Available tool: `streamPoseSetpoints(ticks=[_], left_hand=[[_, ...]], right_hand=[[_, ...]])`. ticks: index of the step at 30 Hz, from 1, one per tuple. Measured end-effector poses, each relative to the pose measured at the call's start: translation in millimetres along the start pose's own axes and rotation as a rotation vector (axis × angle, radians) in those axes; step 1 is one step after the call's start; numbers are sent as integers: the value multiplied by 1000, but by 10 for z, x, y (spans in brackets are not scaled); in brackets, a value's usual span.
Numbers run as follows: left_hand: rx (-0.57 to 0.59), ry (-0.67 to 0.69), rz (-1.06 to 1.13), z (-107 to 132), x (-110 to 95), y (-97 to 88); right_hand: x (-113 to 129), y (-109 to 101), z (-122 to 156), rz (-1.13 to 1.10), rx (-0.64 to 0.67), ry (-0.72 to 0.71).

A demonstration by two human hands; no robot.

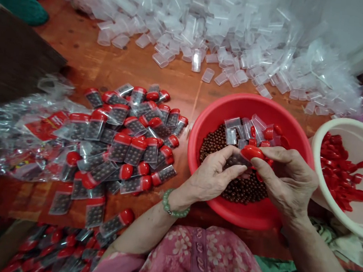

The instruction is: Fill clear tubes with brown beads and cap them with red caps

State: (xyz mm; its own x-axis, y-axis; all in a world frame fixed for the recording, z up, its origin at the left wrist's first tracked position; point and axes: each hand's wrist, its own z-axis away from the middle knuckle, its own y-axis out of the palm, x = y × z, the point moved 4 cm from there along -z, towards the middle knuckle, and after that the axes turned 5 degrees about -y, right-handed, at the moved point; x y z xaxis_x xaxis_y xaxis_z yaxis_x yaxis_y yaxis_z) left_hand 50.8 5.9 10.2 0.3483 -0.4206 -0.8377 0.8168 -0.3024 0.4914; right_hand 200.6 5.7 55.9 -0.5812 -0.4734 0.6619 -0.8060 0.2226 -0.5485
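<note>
Over the red basin (pixel 210 113), both hands meet on one small clear container (pixel 237 160) filled with brown beads. My left hand (pixel 214 174) pinches the container's body. My right hand (pixel 286 175) is closed around its red cap (pixel 251 152), fingers pressing at the top end. The basin holds a bed of small brown beads (pixel 243 190), a few empty clear containers (pixel 234 130) and loose red caps (pixel 270 134). A green bead bracelet (pixel 171 204) is on my left wrist.
A pile of filled, red-capped containers (pixel 125 143) lies left on the wooden table, more at bottom left (pixel 56 248). A white bowl (pixel 347 127) of red caps stands right. A heap of empty clear containers (pixel 228 32) covers the back. Clear plastic bags (pixel 26 128) lie far left.
</note>
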Motion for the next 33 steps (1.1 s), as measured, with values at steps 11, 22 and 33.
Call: streamPoseSetpoints(ticks=[11, 22, 33], left_hand=[[137, -53, 249, -38, 43, -19], [147, -24, 261, -46, 50, 9], [132, -8, 257, -32, 88, 0]], right_hand=[[43, 90, -4, 210, 281, -372], [93, 186, 31, 399, 170, -536], [108, 231, 10, 498, 97, -684]])
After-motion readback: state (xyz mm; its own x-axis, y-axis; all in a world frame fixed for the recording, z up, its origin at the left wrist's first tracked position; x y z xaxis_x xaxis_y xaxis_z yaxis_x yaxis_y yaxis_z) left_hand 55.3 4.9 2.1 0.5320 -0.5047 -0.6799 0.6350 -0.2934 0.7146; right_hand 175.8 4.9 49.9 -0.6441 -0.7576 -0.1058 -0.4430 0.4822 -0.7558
